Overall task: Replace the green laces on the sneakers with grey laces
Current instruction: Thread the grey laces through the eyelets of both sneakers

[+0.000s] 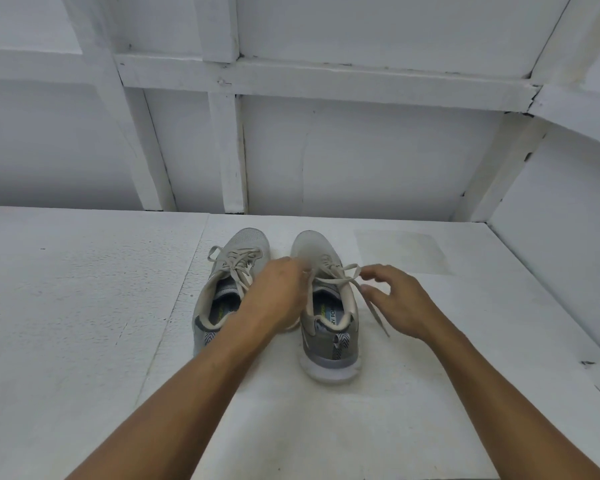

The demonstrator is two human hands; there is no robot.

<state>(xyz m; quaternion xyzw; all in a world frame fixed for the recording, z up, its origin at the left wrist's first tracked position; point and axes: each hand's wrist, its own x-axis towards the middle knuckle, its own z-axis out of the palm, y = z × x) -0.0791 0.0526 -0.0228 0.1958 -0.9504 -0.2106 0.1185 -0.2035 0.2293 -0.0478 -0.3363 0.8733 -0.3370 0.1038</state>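
Two grey sneakers stand side by side, toes away from me, on a white surface. The left sneaker (222, 289) has pale grey laces tied in a bow. The right sneaker (329, 327) carries a pale grey lace (336, 275) with a loop to its right and a loose end trailing down beside the shoe. My left hand (278, 296) reaches over the gap between the shoes, and its curled fingers grip the lace at the right shoe's tongue. My right hand (399, 303) hovers right of that shoe, fingers spread, with forefinger and thumb apart at the loop's tip. No green lace is visible.
The white work surface (84, 323) is bounded by a white panelled wall (361, 157) at the back and a side wall (551, 265) at the right. A faint square stain (402, 251) marks the surface behind the right shoe.
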